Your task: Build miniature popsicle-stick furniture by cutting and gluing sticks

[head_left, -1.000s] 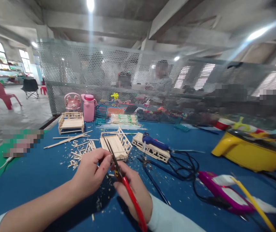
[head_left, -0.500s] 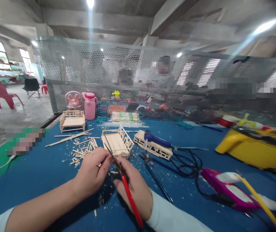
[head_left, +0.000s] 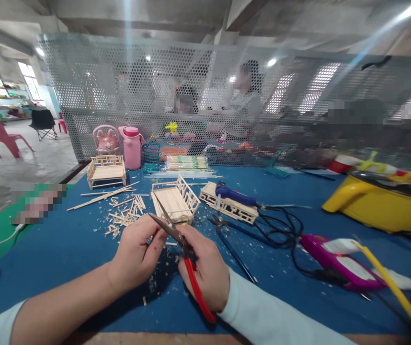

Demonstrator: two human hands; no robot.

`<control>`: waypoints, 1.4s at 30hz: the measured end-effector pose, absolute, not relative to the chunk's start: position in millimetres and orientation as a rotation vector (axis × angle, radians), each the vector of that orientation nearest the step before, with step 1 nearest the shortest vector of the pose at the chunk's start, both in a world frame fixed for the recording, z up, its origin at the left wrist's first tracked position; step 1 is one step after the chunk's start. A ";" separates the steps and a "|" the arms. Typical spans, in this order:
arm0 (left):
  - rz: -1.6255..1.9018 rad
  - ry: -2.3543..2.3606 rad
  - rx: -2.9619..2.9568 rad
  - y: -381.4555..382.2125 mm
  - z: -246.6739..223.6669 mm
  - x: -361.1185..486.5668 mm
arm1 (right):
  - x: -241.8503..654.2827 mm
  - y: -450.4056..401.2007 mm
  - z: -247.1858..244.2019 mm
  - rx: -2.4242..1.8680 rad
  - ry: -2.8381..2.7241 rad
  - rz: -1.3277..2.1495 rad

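My right hand (head_left: 205,266) is wrapped round a pair of red-handled scissors (head_left: 195,287). Their blades stand apart and point up and left, across the fingertips of my left hand (head_left: 139,251). Those left fingers are pinched together beside the blades; whatever they hold is too small or hidden. Just beyond the hands sits a small bed-like frame of wooden sticks (head_left: 173,203) with a railing on its right side. Cut stick pieces (head_left: 128,215) lie in a loose pile past my left hand.
A second stick frame (head_left: 107,171) stands back left near a pink bottle (head_left: 132,151). To the right are a blue glue gun (head_left: 236,195) resting on a stick piece, pliers (head_left: 232,249), tangled black cable, a magenta tool (head_left: 342,263) and a yellow pot (head_left: 381,201). Perforated metal panels close off the back.
The scissors' blades have spread apart, one swinging left over my left fingertips. My right hand has shifted slightly right, and the camera view has tilted down a little.
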State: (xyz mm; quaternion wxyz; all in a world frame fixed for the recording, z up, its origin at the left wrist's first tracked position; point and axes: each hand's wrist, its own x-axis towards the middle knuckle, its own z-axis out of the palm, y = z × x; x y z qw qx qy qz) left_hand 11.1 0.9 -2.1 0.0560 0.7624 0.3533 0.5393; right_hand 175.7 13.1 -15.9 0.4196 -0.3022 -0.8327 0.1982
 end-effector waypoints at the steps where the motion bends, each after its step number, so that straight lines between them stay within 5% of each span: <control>1: 1.637 1.072 2.303 0.8 -2.3 11.2 | 175.9 13.4 -16.3 -0.755 -2.094 0.495; 42: 1.449 0.951 1.498 -6.6 -3.2 19.0 | 174.3 15.3 -12.9 -0.732 -2.156 0.395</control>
